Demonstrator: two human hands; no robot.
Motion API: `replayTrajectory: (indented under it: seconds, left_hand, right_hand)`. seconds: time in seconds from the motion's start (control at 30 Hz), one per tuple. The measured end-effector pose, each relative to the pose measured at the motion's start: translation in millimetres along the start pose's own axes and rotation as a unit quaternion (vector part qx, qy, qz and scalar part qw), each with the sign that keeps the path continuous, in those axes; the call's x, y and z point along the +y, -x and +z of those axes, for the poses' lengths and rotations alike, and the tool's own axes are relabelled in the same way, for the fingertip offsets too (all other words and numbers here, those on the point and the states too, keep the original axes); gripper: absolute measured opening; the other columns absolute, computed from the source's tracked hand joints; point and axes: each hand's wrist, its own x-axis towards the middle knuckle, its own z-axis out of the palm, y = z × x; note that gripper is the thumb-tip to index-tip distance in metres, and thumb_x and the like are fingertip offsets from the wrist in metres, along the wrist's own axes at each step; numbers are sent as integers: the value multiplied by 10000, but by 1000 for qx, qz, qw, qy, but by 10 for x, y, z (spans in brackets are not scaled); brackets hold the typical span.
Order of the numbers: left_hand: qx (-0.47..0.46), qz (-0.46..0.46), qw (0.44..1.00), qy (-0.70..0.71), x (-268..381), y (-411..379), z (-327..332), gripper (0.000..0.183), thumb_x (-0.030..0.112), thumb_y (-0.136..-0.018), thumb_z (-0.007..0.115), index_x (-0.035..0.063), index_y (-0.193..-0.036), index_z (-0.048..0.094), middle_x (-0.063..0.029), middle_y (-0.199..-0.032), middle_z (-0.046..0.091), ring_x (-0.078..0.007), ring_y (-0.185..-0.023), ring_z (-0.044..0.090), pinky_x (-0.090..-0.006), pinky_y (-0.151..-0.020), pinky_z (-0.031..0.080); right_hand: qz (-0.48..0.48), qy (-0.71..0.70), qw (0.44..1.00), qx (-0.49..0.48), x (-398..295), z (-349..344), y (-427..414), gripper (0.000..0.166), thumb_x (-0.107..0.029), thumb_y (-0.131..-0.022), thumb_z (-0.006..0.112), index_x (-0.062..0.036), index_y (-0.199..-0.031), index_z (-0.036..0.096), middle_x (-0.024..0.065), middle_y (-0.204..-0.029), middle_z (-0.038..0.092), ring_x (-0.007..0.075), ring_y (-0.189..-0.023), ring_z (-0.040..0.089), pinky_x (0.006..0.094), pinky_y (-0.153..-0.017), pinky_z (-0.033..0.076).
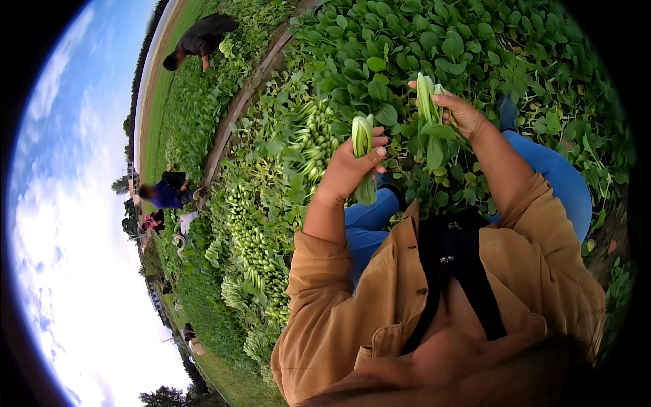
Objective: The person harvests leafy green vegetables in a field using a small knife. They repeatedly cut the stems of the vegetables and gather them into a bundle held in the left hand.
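My left hand [351,165] holds one head of bok choy [362,136], its pale base pointing up in the picture and its leaves hanging below the palm. My right hand [460,114] grips a small bunch of bok choy [424,99], bases up, between thumb and fingers; green leaves hang beneath it. The two hands are apart, over the plants. Left of my left hand, many cut bok choy heads [252,244] lie in a long band with their pale bases showing. Beyond my hands stand dense, leafy bok choy plants [376,46].
Low leafy weeds [549,127] spread around my legs in blue jeans [549,173]. A narrow dirt furrow [239,104] runs along the left. A bent-over person in dark clothes [203,38] is across it; a person in a blue top [168,194] and others are farther off.
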Motion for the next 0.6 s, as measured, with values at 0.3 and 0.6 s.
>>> replayTrajectory:
  seconds: [0.3,0.6]
  left_hand:
    - [-89,90,968,216,-258,-720,151,582,310,-830,713,38,-1274,453,-77,-1119,580,-183,-984,574,-334,-854,483]
    - [24,135,981,135,-468,59,-1494,308,130,-781,737,31,-1047,618,-21,-918,638,-113,-825,594,-265,-766,493]
  right_hand:
    - [-112,288,931,193,167,925,-528,631,-620,-890,470,-42,-1121,570,5,-755,547,144,-724,568,276,-537,460]
    - [149,311,904,253,180,625,-389,570,-563,-957,352,-98,-1249,506,46,-985,609,70,-542,427,218,-449,383]
